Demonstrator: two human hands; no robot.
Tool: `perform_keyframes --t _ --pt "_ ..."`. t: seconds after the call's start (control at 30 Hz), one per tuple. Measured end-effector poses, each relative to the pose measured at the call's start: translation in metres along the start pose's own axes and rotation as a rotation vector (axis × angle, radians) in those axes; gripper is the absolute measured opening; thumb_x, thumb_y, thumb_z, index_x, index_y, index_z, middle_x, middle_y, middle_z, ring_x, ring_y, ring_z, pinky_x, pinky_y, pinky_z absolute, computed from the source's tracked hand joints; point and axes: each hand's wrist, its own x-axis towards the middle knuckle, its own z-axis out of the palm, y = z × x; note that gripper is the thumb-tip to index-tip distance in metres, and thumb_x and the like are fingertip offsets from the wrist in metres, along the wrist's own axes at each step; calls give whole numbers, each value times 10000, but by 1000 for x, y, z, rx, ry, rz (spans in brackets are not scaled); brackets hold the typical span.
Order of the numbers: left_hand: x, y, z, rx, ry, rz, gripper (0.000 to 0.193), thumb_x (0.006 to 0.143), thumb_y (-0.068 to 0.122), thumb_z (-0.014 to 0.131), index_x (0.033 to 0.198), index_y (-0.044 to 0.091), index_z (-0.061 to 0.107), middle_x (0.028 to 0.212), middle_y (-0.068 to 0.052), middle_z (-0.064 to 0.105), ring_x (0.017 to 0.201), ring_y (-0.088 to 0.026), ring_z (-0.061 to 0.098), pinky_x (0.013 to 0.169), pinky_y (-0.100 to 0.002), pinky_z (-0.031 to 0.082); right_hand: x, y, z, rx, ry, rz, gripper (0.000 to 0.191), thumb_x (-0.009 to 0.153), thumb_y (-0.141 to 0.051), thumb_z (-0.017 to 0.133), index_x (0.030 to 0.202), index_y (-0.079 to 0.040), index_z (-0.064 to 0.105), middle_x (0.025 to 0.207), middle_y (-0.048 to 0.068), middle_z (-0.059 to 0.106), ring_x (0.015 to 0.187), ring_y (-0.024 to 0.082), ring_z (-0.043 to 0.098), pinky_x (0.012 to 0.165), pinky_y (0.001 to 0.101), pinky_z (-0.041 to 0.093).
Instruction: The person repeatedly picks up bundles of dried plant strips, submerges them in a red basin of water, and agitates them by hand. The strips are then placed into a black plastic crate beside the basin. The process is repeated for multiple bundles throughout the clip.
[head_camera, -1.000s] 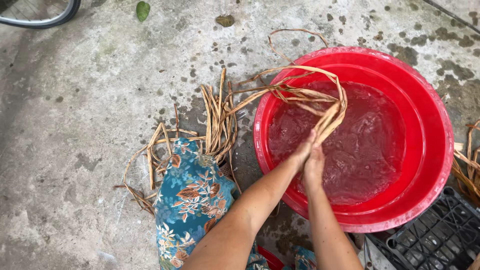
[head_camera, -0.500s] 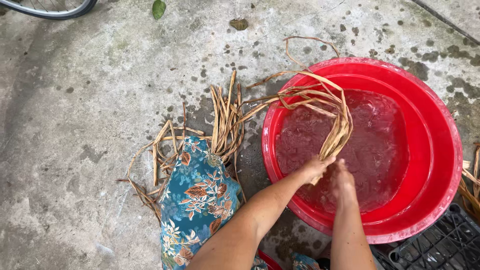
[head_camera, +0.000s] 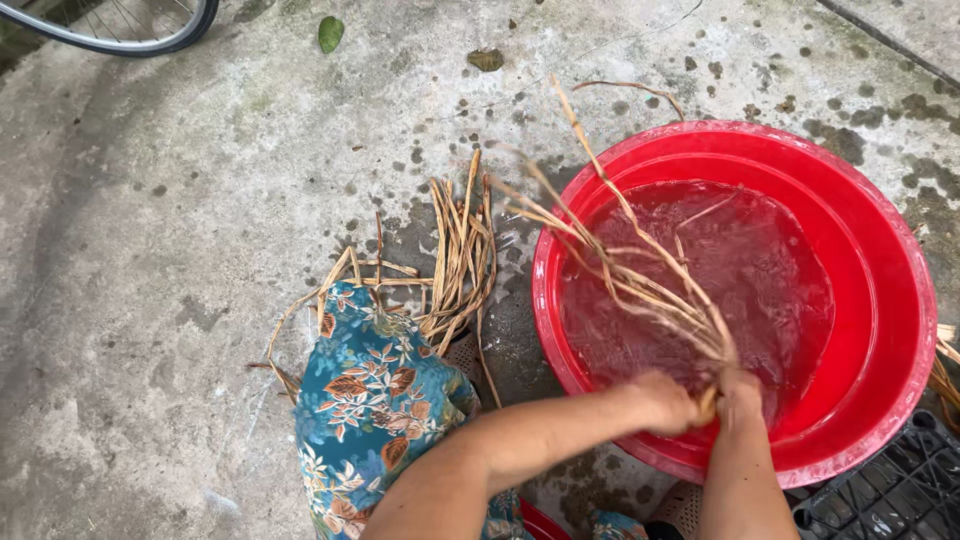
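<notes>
Both hands have dropped to the near rim of the red basin (head_camera: 905, 300), and the strand bundle (head_camera: 640, 275) now fans up and away leftward. Left hand (head_camera: 662, 402) and right hand (head_camera: 740, 392) sit together, clamped on its butt end over the water.

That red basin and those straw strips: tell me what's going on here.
A person crouches over a red basin of water on wet concrete. Both hands, the left hand and the right hand, close together on one end of a bundle of long dried strips; its loose ends stick out past the basin's left rim. A second pile of strips lies on the ground beside the basin, by the person's floral-clothed knee. A black crate sits at the lower right.
</notes>
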Motion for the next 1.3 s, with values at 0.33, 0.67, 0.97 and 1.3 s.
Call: perform_keyframes --t 0.33,0.67,0.97,1.3 --pt "-17 -76 -6 125 -133 -400 364 941 314 681 1282 195 720 1360 -47 666 1288 -307 586 1080 -663 303 -22 -19 60 -136 28 -242 391 906 -39 745 1266 71 642 1062 194 696 906 282 632 827 439 506" --pt "-1 -92 -23 -687 -123 -208 543 910 484 643 1353 170 637 1438 -51 590 1365 -291 527 1116 -629 347 -15 -20 39 273 334 -230 339 909 -116 792 1191 1 646 937 71 639 764 177 558 633 354 461" --pt "33 -92 -36 -2160 439 -241 696 933 648 532 1415 146 535 1504 -97 486 1454 -292 404 1196 -551 308 -72 -54 107 239 91 -472 556 1061 -478 446 1444 -86 542 1316 217 597 1177 368 578 966 533 460" --pt "33 -73 -34 -2018 452 -306 669 986 690 341 1282 146 594 1281 -153 606 1354 -341 520 1083 -491 479 -63 -28 97 34 112 -423 550 1027 -397 344 1548 -237 421 1500 163 462 1336 362 470 1049 547 384"
